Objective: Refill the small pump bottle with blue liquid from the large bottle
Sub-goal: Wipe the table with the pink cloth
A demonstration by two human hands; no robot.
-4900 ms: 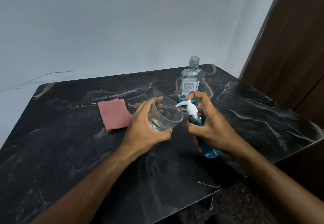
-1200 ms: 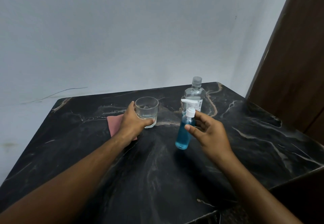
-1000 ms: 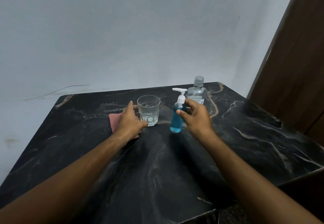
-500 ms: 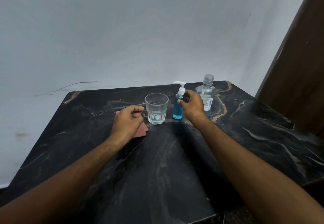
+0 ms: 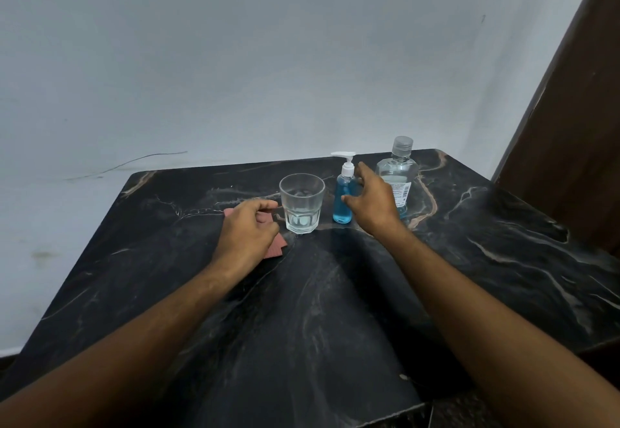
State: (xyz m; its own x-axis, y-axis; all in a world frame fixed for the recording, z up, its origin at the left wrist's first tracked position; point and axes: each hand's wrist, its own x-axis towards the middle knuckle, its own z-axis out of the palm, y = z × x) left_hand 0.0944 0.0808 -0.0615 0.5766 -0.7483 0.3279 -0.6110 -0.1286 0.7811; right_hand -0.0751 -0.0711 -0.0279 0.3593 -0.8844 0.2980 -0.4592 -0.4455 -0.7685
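The small pump bottle (image 5: 343, 198), filled with blue liquid and topped by a white pump, stands upright on the black marble table (image 5: 318, 310). The large clear bottle (image 5: 398, 172), capped and with a little blue liquid at its bottom, stands just right of it. My right hand (image 5: 370, 201) hovers open in front of both bottles, fingers spread and just off the pump bottle. My left hand (image 5: 250, 231) rests loosely curled over a pink cloth (image 5: 275, 246), holding nothing.
A clear glass tumbler (image 5: 302, 203) stands between my left hand and the pump bottle. A grey wall runs behind the table. A brown wooden door (image 5: 577, 132) stands at the right. The table's front edge lies near the bottom.
My right hand set the pump bottle down beside the glass and let go of it. My left hand released the glass and drew back onto the cloth.
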